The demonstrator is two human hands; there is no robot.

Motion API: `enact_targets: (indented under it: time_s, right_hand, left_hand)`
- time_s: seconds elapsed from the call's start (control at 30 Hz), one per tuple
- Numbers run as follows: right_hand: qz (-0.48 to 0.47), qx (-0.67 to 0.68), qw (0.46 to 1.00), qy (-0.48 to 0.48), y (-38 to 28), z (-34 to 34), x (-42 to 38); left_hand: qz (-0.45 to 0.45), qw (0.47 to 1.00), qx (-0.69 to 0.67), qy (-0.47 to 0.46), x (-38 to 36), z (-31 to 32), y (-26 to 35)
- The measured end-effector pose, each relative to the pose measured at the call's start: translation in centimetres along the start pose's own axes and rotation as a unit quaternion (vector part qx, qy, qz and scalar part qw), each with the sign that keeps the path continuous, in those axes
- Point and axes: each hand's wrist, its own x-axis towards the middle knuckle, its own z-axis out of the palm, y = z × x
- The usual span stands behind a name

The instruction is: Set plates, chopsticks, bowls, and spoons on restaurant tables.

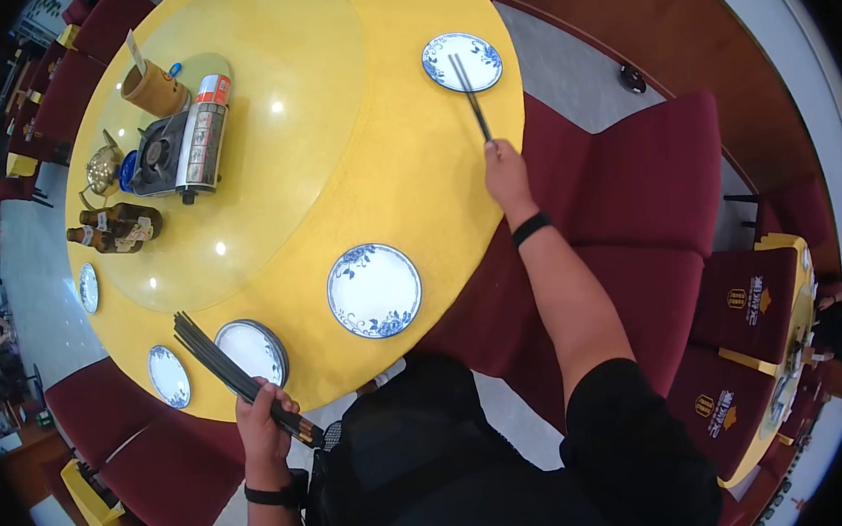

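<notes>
My left hand (pixel 266 424) is wrapped round a bundle of dark chopsticks (pixel 219 363), held close by the table's near edge. Beneath the bundle's upper part sits a stack of blue-patterned plates (pixel 253 350). Out to the right, my right hand (pixel 506 172) pinches a pair of chopsticks (pixel 475 105) whose far ends overlap a blue-and-white plate (pixel 480 56). Another such plate (pixel 374 291) lies on the table between my two hands.
The round yellow table (pixel 434 183) carries a glass turntable (pixel 299 95). On it are a portable gas stove (pixel 157 155), brown bottles (pixel 127 229), a brass kettle (pixel 103 173) and a brown holder (pixel 152 89). Dark red chairs (pixel 646 171) stand round the table.
</notes>
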Motion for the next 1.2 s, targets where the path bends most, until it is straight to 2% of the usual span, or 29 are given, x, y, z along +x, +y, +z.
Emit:
enact_targets:
  time_s: [0.23, 0.27, 0.37, 0.47, 0.7, 0.77, 1.0, 1.07, 1.1, 1.17, 1.2]
  right_hand:
    - [-0.021, -0.135, 0.990, 0.045, -1.8, -0.3, 8.1]
    - [-0.023, -0.135, 0.990, 0.042, -2.2, -0.3, 8.7]
    - [-0.034, -0.246, 0.969, -0.018, -3.4, -0.3, 10.2]
    - [-0.072, -0.294, 0.953, -0.009, -2.4, 0.2, 11.1]
    - [-0.110, -0.344, 0.932, -0.030, -1.8, -0.9, 12.3]
    - [-0.146, -0.350, 0.925, -0.027, -1.4, -1.2, 12.6]
    - [-0.153, -0.356, 0.921, -0.035, -0.5, -1.4, 13.0]
    - [-0.159, -0.308, 0.938, 0.018, -0.1, -1.1, 12.8]
    - [-0.161, -0.306, 0.938, 0.015, -0.3, -1.0, 12.2]
    - [-0.236, -0.246, 0.926, 0.160, -0.8, -1.1, 10.5]
    - [-0.244, -0.244, 0.926, 0.154, -1.2, -0.9, 9.0]
  left_hand:
    - [-0.009, 0.999, 0.029, 0.040, -0.1, 0.1, 0.4]
    - [-0.010, 0.998, 0.035, 0.044, -0.2, 0.1, 0.5]
    - [-0.006, 0.998, 0.043, 0.052, -0.2, -0.1, 0.3]
    - [-0.014, 0.997, 0.035, 0.063, -0.2, 0.0, 0.0]
    - [-0.013, 0.997, 0.046, 0.064, -0.1, 1.0, 0.4]
    - [-0.014, 0.996, 0.050, 0.068, -0.1, 1.5, 0.5]
    - [-0.022, 0.996, 0.069, 0.052, 0.4, 2.8, 0.7]
    - [-0.018, 0.996, 0.070, 0.046, 0.3, 2.9, 0.7]
    - [-0.017, 0.996, 0.070, 0.050, 0.3, 2.9, 0.7]
    - [-0.016, 0.996, 0.070, 0.055, 0.4, 2.9, 0.7]
    - [-0.018, 0.997, 0.064, 0.048, 0.3, 3.2, 1.0]
